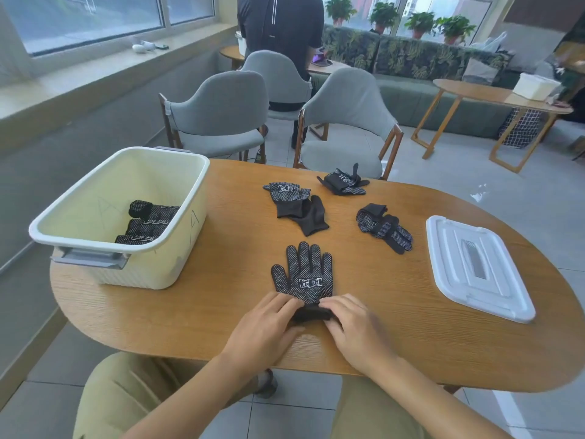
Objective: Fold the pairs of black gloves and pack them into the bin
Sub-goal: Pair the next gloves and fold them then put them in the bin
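Observation:
A black dotted glove pair lies flat near the table's front edge, fingers pointing away from me. My left hand and my right hand both grip its rolled-up black cuff, one at each end. Three more glove pairs lie farther back: one in the middle, one at the far edge, one to the right. The cream bin stands at the left with folded gloves inside.
A white bin lid lies on the wooden table at the right. Grey chairs stand behind the table, and a person stands at another table beyond them. The table's front edge is close to my wrists.

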Motion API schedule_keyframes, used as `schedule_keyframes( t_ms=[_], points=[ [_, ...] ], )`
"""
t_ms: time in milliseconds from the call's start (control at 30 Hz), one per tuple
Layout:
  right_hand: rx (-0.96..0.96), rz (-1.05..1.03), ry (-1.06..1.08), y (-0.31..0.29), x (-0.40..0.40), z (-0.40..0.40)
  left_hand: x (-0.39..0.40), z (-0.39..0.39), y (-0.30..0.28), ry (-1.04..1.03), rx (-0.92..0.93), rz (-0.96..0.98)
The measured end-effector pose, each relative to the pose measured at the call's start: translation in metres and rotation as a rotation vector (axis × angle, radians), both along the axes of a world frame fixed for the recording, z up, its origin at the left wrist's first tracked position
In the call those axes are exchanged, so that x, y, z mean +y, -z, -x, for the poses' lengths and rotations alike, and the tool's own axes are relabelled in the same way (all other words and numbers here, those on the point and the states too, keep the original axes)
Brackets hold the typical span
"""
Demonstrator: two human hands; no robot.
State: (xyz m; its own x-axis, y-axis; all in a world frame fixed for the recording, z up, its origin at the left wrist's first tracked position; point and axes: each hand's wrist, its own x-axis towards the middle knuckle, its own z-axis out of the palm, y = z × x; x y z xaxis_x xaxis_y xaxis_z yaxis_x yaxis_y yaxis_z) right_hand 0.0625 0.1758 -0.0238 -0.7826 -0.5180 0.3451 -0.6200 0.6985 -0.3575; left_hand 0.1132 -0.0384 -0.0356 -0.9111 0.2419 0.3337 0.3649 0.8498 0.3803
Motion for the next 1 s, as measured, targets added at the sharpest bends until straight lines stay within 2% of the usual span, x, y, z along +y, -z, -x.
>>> schedule_keyframes(
  t_ms=[167, 300, 500, 667, 767, 933, 1000],
  points=[
    [-0.058, -0.023, 0.042, -0.007, -0.005, -0.001, 0.005, 0.005, -0.002, -0.112, -0.033, -0.163],
    [-0.233, 0.058, 0.110, -0.010, -0.012, 0.014, 0.009, 0.016, -0.009, -0.236, -0.124, -0.379],
    [-0.412, 0.201, 0.300, -0.020, -0.024, 0.026, 0.015, 0.038, -0.011, -0.356, -0.146, -0.367],
    [-0.467, 0.164, 0.340, -0.029, -0.029, 0.027, 0.014, 0.041, -0.012, -0.404, -0.190, -0.401],
    [-0.363, 0.100, 0.344, -0.026, -0.029, 0.024, 0.016, 0.041, -0.015, -0.389, -0.156, -0.331],
    [0.089, -0.093, 0.120, -0.008, -0.017, 0.018, 0.014, 0.038, -0.007, -0.243, -0.023, -0.131],
    [0.125, -0.195, 0.065, -0.003, -0.011, 0.017, 0.011, 0.037, -0.002, -0.190, 0.063, -0.038]
  ],
)
